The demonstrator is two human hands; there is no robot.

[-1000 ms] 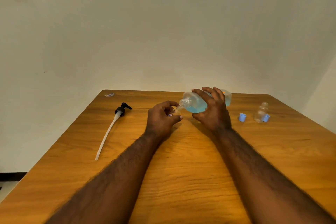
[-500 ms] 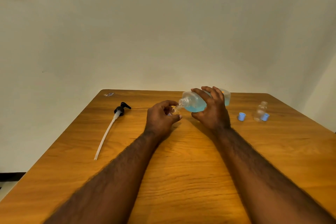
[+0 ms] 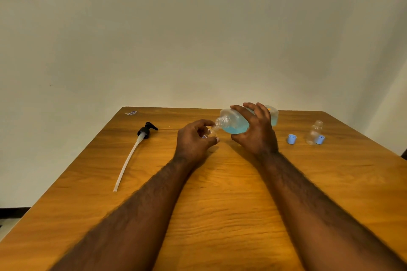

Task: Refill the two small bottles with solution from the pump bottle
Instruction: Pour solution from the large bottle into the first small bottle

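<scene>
While the right hand [image 3: 255, 132] is gripping the pump bottle [image 3: 231, 120] around its clear body, fingers curling over the top and thumb underneath, the bottle is hanging tipped almost onto its side above the tabletop [image 3: 220, 204]. Its open threaded neck is pointing left and slightly down. Blue solution [image 3: 235, 128] is pooling along the lower side of the body.

The left hand [image 3: 196, 138] is curling around a small bottle [image 3: 212, 131], pinching it between thumb and fingertips so that only its clear mouth is showing. That mouth is sitting right under the pump bottle's neck; whether the two are touching I cannot tell.

Left of the hands, the pump head [image 3: 145, 132] is lying flat on the wood, black, with its long whitish dip tube [image 3: 127, 160] running toward the near left edge.

Over on the right, well apart from the hands, the second small bottle [image 3: 313, 133] is standing upright and uncapped, looking clear. A blue cap [image 3: 320, 139] is sitting just beside it on its right, seemingly touching it, and a second blue cap [image 3: 292, 139] is resting a little to its left. A tiny scrap [image 3: 131, 113] is lying near the far left corner, too small to identify.
</scene>
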